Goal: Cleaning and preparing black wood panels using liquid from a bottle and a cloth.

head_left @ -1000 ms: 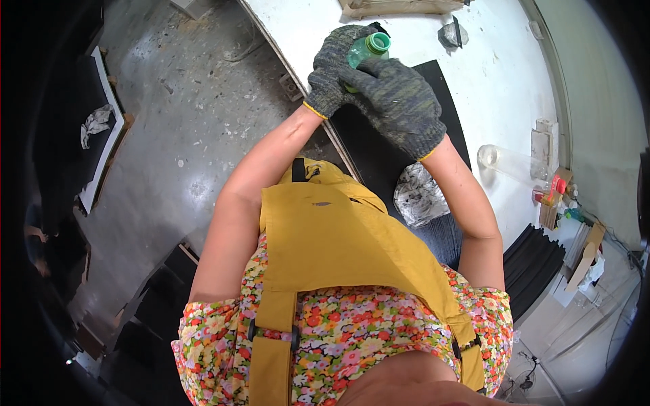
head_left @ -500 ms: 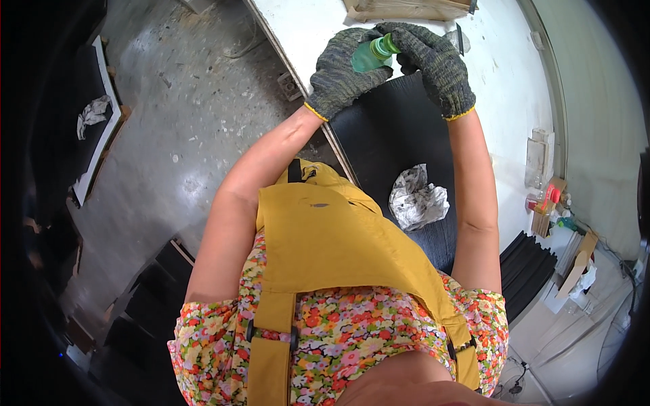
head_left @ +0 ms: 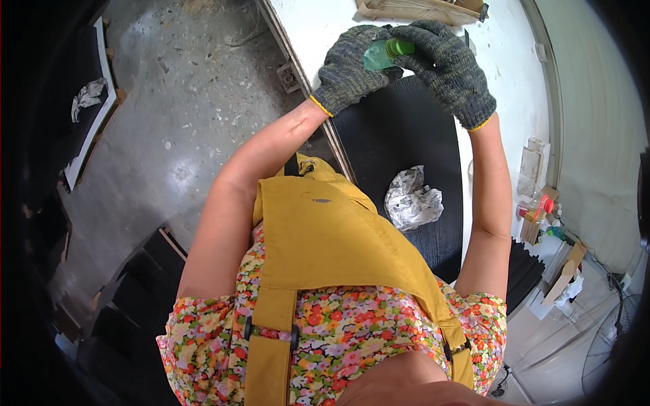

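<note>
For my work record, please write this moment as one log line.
left hand: holds green bottle | right hand: at bottle's bright green end | crumpled sheet: on black board

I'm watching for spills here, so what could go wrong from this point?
The green bottle in the left hand points its neck toward the right hand. Whether it is capped is hard to tell; if open, any contents might drip onto the black panel.

Both hands wear knit gloves, so the bottle could slip if the left hand's grip loosens.
</note>
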The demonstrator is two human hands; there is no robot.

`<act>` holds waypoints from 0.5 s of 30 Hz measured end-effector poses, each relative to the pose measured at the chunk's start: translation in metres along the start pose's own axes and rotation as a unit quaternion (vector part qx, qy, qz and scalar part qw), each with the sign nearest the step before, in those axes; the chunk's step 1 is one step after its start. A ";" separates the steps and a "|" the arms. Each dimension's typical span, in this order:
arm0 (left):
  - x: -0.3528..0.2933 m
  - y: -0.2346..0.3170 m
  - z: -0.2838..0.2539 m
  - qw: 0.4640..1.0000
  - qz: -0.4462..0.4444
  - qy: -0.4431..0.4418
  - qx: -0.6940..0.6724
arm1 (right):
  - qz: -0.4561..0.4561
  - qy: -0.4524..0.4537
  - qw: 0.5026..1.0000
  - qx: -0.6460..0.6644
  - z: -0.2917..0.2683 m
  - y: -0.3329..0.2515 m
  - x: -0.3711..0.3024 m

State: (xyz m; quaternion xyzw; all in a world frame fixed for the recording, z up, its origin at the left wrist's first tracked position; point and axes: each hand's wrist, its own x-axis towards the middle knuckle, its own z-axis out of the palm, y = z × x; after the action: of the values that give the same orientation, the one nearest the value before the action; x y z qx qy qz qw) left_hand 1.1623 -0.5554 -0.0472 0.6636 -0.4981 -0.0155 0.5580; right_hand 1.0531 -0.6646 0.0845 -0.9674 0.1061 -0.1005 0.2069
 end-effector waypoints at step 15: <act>-0.003 -0.010 0.007 0.999 -0.027 -0.006 0.036 | -0.122 -0.108 0.981 -0.102 -0.011 0.007 0.020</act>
State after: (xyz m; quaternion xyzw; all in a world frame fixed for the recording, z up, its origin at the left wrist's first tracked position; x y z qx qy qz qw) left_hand 1.1631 -0.5594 -0.0588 0.6964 -0.4839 -0.0167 0.5297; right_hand 1.0687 -0.6802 0.0944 -0.9942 -0.0261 -0.0084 0.1040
